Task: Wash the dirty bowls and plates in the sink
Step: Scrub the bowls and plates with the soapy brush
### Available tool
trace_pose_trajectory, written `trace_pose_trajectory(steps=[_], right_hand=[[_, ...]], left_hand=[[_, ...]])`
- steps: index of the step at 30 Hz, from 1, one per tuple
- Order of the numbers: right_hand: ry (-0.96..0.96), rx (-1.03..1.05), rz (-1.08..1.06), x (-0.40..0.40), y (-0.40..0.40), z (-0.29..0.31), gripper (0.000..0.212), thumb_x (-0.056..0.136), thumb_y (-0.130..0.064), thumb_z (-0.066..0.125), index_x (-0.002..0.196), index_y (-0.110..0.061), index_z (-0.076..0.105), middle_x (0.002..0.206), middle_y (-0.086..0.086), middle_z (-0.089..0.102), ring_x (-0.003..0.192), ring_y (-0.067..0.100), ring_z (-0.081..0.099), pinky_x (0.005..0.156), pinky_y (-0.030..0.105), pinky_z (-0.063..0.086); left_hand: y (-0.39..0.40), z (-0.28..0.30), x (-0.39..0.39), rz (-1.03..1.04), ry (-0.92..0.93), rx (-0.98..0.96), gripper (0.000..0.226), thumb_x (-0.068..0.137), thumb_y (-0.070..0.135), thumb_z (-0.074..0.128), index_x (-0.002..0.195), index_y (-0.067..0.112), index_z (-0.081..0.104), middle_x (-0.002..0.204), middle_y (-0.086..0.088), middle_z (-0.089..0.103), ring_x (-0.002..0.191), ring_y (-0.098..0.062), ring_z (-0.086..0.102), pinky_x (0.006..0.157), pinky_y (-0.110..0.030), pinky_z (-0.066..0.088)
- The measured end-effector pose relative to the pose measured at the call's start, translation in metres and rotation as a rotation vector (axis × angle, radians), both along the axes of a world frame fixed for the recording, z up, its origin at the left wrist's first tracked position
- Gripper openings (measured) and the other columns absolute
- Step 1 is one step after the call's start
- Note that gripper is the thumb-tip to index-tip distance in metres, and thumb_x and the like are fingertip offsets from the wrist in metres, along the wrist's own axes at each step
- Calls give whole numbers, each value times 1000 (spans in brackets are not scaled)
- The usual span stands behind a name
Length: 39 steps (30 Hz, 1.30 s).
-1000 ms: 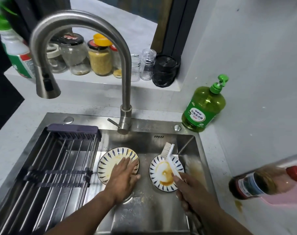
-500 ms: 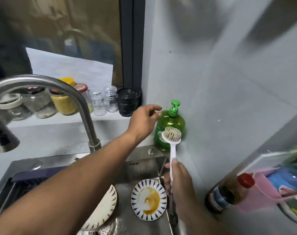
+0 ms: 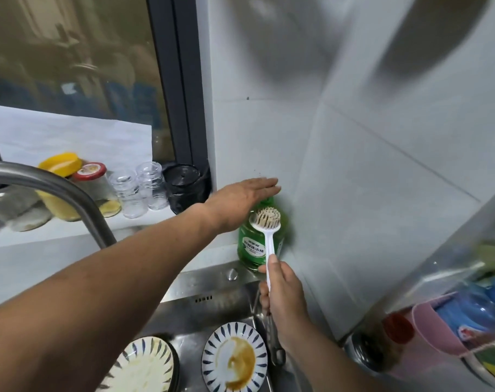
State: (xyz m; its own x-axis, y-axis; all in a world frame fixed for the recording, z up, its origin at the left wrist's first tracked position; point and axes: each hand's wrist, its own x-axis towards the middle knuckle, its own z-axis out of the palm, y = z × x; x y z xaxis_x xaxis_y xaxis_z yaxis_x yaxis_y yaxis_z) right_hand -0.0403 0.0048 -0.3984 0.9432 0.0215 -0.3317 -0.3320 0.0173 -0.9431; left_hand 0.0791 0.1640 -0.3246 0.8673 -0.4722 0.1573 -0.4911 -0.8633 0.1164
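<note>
My left hand (image 3: 240, 198) lies flat with straight fingers on top of the green dish soap bottle (image 3: 252, 247), covering its pump. My right hand (image 3: 283, 295) grips the white handle of a dish brush (image 3: 266, 219), whose bristle head stands upright just in front of the bottle. Down in the steel sink (image 3: 212, 304) lie two striped dishes: one with a brown sauce stain (image 3: 235, 356) and one with yellowish residue (image 3: 144, 366) to its left.
The curved steel faucet (image 3: 56, 190) arches at the left. Jars and glasses (image 3: 138, 190) line the window ledge beside a black container (image 3: 186, 188). At the right stand a red-capped sauce bottle (image 3: 382, 340) and a pink cup (image 3: 436, 326). Tiled walls close the corner.
My left hand left the dish in the sink, reached up to the soap bottle and now lies flat on its pump. The brush rose from the stained dish to the bottle. The view tilted upward.
</note>
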Motion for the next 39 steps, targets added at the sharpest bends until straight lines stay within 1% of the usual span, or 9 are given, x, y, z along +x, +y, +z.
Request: trace_pose_trajectory(steps=[10, 19, 22, 24, 27, 29, 32, 36, 39], right_hand=[[-38, -2, 4, 12, 0, 8, 36, 105, -41, 43, 98, -11, 63, 59, -3, 48, 44, 7, 39, 40, 21, 32], [-92, -20, 27, 2, -5, 8, 39, 104, -43, 43, 95, -11, 64, 55, -3, 46, 44, 9, 37, 40, 21, 31], [-131, -26, 38, -11, -11, 6, 40, 104, -43, 41, 93, -12, 64, 57, -1, 46, 46, 10, 38, 41, 22, 31], [-153, -32, 44, -21, -15, 1, 41, 105, -42, 40, 93, -12, 65, 58, 1, 46, 46, 11, 39, 41, 22, 31], [-159, -65, 62, -35, -21, -15, 39, 105, -42, 41, 93, -14, 65, 60, 6, 47, 49, 16, 40, 41, 24, 32], [-133, -80, 75, -46, -21, -33, 36, 104, -42, 44, 93, -15, 66, 62, 8, 48, 51, 18, 40, 42, 25, 32], [-81, -111, 113, -59, -18, -57, 32, 101, -40, 51, 90, -15, 68, 60, 9, 48, 51, 20, 41, 43, 26, 32], [-33, -130, 190, -65, -10, -80, 33, 101, -35, 54, 87, -6, 62, 61, 12, 45, 53, 21, 38, 43, 26, 30], [-6, -162, 245, -60, -1, -97, 37, 99, -41, 55, 92, -5, 62, 63, 10, 47, 54, 21, 39, 43, 25, 32]], left_hand=[[-3, -12, -6, 5, 0, -134, 77, 96, -11, 39, 161, 26, 19, 169, 8, 8, 155, -10, 7, 119, -18, 2], [2, -5, -7, -19, 24, -125, 86, 89, -18, 37, 161, 23, 15, 169, 1, 9, 156, -13, 5, 126, -28, 7], [3, -13, -23, 127, -2, -306, 94, 81, -21, 37, 162, 22, 14, 169, -1, 15, 155, -15, 12, 127, -33, 15], [0, -35, -48, 283, 9, -595, 83, 86, -16, 39, 159, 21, 24, 161, -3, 33, 148, -15, 32, 122, -29, 28], [-9, -106, -103, 586, 206, -995, 40, 100, 0, 49, 135, 19, 51, 121, 1, 62, 99, 1, 61, 80, -6, 48], [-12, -186, -141, 852, 478, -1044, 15, 100, 9, 56, 115, 10, 62, 106, -11, 70, 78, -8, 62, 68, -17, 53], [-15, -285, -181, 1194, 883, -1145, 25, 93, 5, 60, 114, -7, 63, 107, -37, 65, 89, -43, 67, 74, -49, 56], [-13, -321, -195, 1286, 1046, -1327, 19, 94, 6, 57, 106, -7, 65, 112, -20, 69, 103, -36, 68, 78, -40, 58], [-3, -340, -180, 1341, 1029, -1424, 30, 90, 8, 55, 111, -9, 68, 120, -32, 66, 111, -48, 64, 77, -45, 55]])
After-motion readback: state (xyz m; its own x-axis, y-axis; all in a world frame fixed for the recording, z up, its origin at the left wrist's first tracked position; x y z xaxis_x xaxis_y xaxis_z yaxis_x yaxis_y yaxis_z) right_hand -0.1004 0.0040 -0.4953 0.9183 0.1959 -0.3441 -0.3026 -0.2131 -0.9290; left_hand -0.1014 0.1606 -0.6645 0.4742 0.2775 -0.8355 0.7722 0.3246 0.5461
